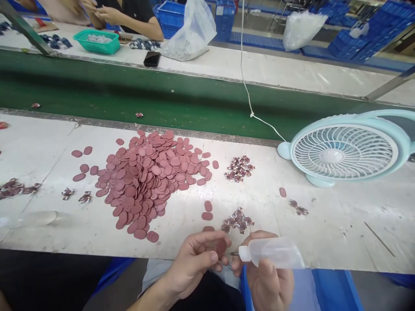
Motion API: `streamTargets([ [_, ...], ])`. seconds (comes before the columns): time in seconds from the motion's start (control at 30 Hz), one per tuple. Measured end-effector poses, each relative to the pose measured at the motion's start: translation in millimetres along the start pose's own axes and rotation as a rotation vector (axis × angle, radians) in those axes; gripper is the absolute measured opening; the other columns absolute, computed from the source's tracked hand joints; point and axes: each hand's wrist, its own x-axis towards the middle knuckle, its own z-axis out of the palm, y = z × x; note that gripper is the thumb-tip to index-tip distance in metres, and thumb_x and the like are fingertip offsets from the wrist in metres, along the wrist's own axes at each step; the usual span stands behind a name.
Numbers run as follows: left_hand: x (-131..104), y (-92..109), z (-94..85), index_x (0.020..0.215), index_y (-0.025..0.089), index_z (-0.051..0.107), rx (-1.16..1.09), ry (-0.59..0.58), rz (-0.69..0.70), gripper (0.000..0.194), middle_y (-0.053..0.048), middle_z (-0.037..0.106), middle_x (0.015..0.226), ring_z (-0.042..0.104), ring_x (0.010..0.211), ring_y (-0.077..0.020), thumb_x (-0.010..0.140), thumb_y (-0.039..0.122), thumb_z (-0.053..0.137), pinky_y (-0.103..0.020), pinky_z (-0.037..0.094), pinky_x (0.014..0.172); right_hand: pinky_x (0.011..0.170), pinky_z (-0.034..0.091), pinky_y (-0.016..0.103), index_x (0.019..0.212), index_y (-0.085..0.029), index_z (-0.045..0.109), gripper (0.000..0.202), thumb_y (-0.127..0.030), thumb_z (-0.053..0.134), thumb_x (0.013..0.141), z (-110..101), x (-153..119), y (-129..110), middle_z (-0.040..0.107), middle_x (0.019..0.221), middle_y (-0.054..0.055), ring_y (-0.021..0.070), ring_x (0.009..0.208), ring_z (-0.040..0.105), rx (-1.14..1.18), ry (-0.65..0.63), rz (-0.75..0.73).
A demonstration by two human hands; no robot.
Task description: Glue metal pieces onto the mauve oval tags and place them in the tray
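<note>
Between the thumb and fingers of my left hand [196, 261] is a reddish oval disc [221, 248], held near the table's front edge. My right hand [269, 280] is wrapped round a translucent white squeeze bottle [275, 252], tilted so its thin nozzle tip points left toward the disc. Whether the tip touches the disc I cannot tell. Just beyond my hands lies a small cluster of shiny reddish-and-silver pieces [238, 221], with a few loose discs [207, 216] beside it. A large heap of the same discs [149, 172] spreads over the table to the left.
A pale blue fan [343, 149] stands at the right, its white cord [248, 97] running upward. Another cluster of small pieces [240, 168] lies mid-table. A green sunken strip [194, 103] separates the far bench, where people sit near a green basket [97, 42]. A blue crate [337, 289] stands below.
</note>
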Motion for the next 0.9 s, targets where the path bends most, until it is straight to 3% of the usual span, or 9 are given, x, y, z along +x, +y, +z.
streamTargets([
  [0.23,1.1,-4.8,0.7,0.108,0.023,0.078,0.036,-0.057,0.086,0.030,-0.006,0.081,0.090,0.073,0.080,-0.0172,0.078,0.030,0.081,-0.024,0.051,0.070,0.049,0.055,0.035,0.115,-0.024,0.055,0.024,-0.033,0.057,0.093,-4.7,4.0,19.6,0.065,0.072,0.002,0.0213,0.057,0.066,-0.234,-0.045,-0.422],
  [0.43,3.0,-2.8,2.4,0.108,0.023,0.078,0.010,-0.085,0.093,0.030,-0.005,0.079,0.088,0.074,0.081,-0.0189,0.079,0.029,0.080,-0.030,0.051,0.077,0.053,0.053,0.036,0.114,-0.021,0.058,0.026,-0.033,0.058,0.091,-5.3,4.0,22.7,0.067,0.079,0.005,0.0213,0.059,0.066,-0.303,0.024,-0.464],
  [0.6,3.4,-3.4,3.0,0.108,0.022,0.078,-0.022,-0.120,0.100,0.030,-0.003,0.075,0.083,0.071,0.079,-0.0179,0.079,0.028,0.080,-0.034,0.052,0.080,0.054,0.056,0.037,0.115,-0.022,0.057,0.025,-0.031,0.057,0.092,-3.1,3.4,22.1,0.067,0.074,0.003,0.0220,0.059,0.067,-0.253,-0.009,-0.437],
  [0.77,3.0,-3.3,3.2,0.109,0.022,0.077,-0.028,-0.146,0.110,0.029,-0.003,0.073,0.083,0.069,0.079,-0.0179,0.080,0.027,0.079,-0.036,0.051,0.080,0.056,0.055,0.039,0.112,-0.022,0.057,0.027,-0.038,0.059,0.090,-6.7,2.8,21.8,0.068,0.084,0.006,0.0225,0.062,0.066,-0.407,0.036,-0.434],
  [0.9,2.5,-5.4,-0.4,0.109,0.021,0.078,-0.029,-0.130,0.104,0.030,-0.004,0.074,0.085,0.069,0.080,-0.0184,0.080,0.028,0.080,-0.036,0.051,0.081,0.057,0.057,0.042,0.110,-0.023,0.054,0.022,-0.037,0.053,0.094,-4.9,2.4,19.2,0.067,0.074,0.004,0.0245,0.062,0.067,-0.393,-0.007,-0.450],
])
